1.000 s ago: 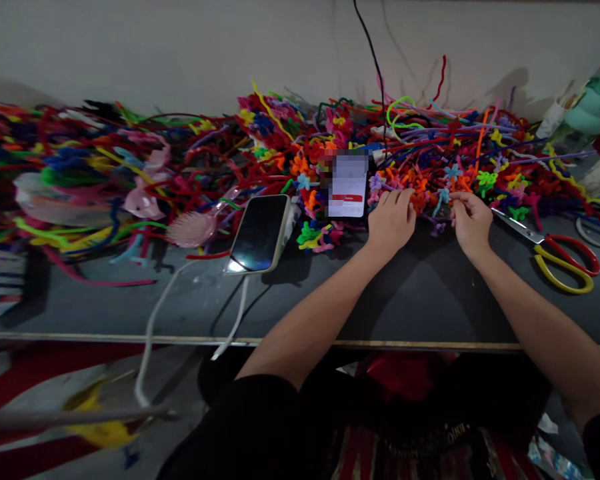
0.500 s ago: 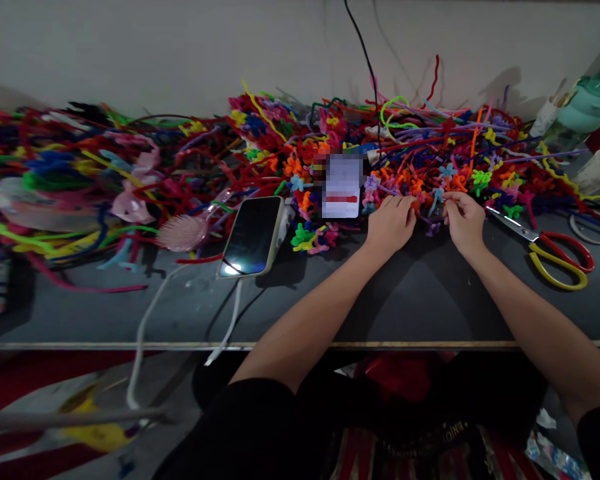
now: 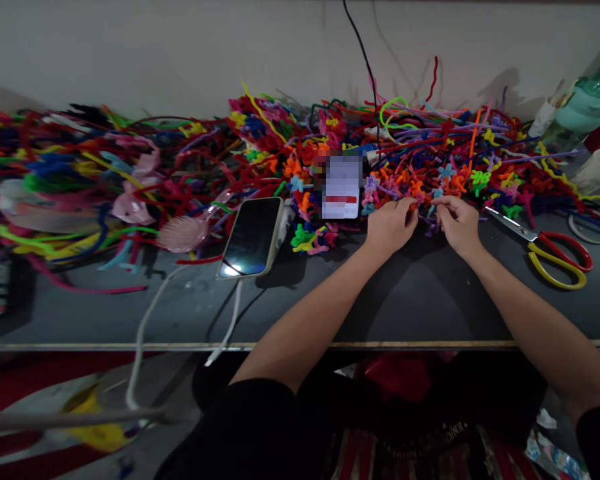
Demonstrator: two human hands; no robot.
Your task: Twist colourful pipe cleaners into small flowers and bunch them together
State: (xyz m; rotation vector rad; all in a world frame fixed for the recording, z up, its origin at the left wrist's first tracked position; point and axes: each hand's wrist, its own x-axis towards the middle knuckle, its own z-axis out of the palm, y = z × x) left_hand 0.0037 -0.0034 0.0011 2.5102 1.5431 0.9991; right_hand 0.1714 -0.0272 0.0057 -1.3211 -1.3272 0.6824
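Note:
My left hand (image 3: 393, 227) rests at the front edge of a pile of bright pipe cleaners (image 3: 430, 137), its fingers curled and closed on a pipe cleaner whose shape is mostly hidden. Close by on the right, my right hand (image 3: 459, 225) pinches thumb and forefinger together; anything between those fingertips is too small to make out. Purple pipe-cleaner pieces (image 3: 433, 223) show in the narrow gap between both hands. Just beyond them lie small bent flowers, among them a light blue flower (image 3: 447, 172) and a green flower (image 3: 480, 179).
Scissors (image 3: 535, 239) with red and yellow handles lie right of my right hand. A lit phone (image 3: 343, 183) leans on the pile; a dark phone (image 3: 253, 237) with a white cable lies left. Further out are a pink hairbrush (image 3: 183, 232) and a paper cup (image 3: 597, 170).
My right hand has shifted slightly left, nearer my left hand, and its fingers have turned inward. The left hand has barely moved. The phones and scissors stay in place.

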